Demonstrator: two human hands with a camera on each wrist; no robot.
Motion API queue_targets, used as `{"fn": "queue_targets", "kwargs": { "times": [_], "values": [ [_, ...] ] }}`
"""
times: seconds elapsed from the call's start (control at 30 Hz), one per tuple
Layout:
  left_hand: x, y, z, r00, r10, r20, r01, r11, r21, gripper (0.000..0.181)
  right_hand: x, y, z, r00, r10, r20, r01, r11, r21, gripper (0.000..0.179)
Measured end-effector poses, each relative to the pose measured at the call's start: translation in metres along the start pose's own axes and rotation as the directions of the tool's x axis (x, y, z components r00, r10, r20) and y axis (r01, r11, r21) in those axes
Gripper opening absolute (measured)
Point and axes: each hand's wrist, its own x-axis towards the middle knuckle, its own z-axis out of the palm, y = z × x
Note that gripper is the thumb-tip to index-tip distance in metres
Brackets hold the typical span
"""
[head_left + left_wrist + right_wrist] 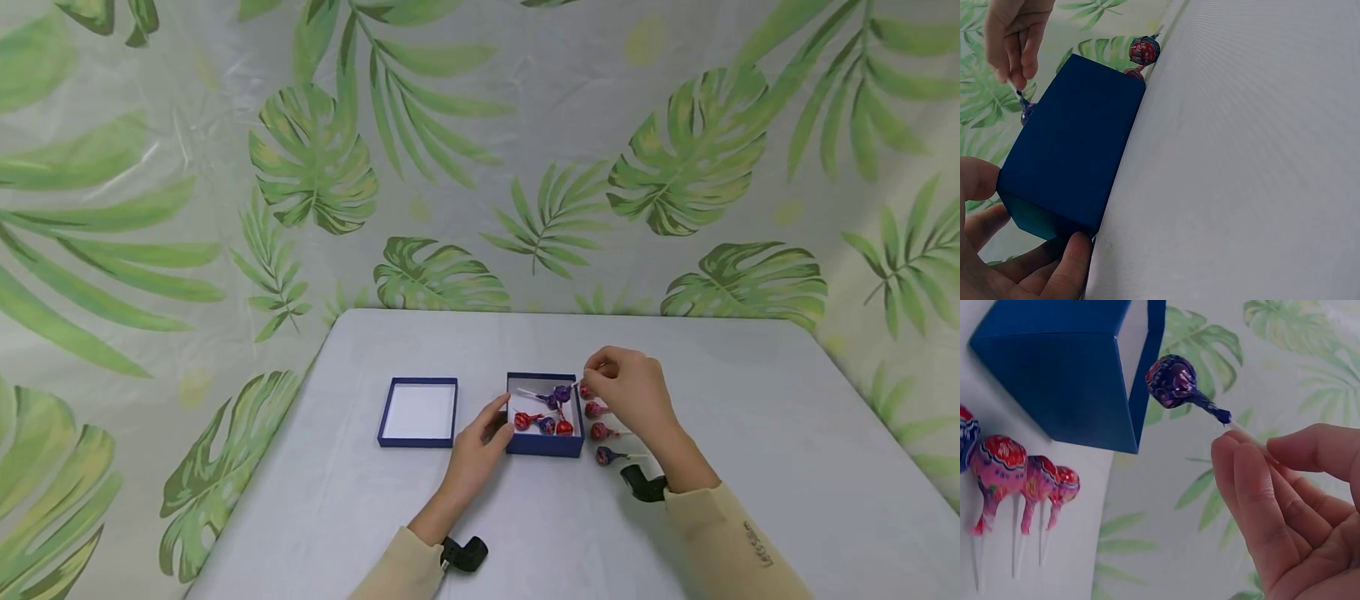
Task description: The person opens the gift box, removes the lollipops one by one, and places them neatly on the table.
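A blue box [544, 446] with a white inside stands on the table, holding several wrapped lollipops [522, 421] in red and purple. My left hand [478, 446] grips the box by its left end, fingers and thumb against the wall and rim, as the left wrist view also shows. Above the box's right edge, my right hand [632, 390] pinches the white stick of a purple-wrapped lollipop [1174, 382] between thumb and fingers. The candy head points towards the inside of the box. Several more lollipops [602, 431] lie in a column just right of the box.
A shallow blue-edged lid [417, 412], white side up, lies left of the box. White cloth covers the table [315, 500]. Behind it hangs a leaf-patterned sheet [562, 150]. Each wrist carries a small black camera [465, 554].
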Motion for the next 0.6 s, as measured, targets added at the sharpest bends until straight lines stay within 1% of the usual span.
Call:
{"fn": "queue_targets", "kwargs": {
  "times": [0.17,0.27,0.47,0.6],
  "values": [
    [0.001,-0.003,-0.001,1.000,0.006,0.004,-0.006,1.000,0.004,0.047,-0.003,0.001,-0.009,0.999,0.045,0.005,-0.045,0.998,0.051,0.013],
    [0.003,-0.004,-0.001,1.000,0.012,0.000,-0.012,1.000,0.010,0.047,-0.005,0.002,-0.014,0.998,0.053,0.015,-0.054,0.996,0.071,0.015],
    [0.004,-0.004,-0.002,1.000,-0.008,-0.001,0.008,1.000,0.008,0.048,-0.011,0.005,-0.020,0.997,0.070,0.015,-0.071,0.994,0.082,0.017],
    [0.003,-0.005,-0.001,1.000,-0.005,0.001,0.005,1.000,0.004,0.047,-0.016,0.007,-0.024,0.997,0.075,-0.003,-0.075,0.994,0.081,0.015]
  ]
}}
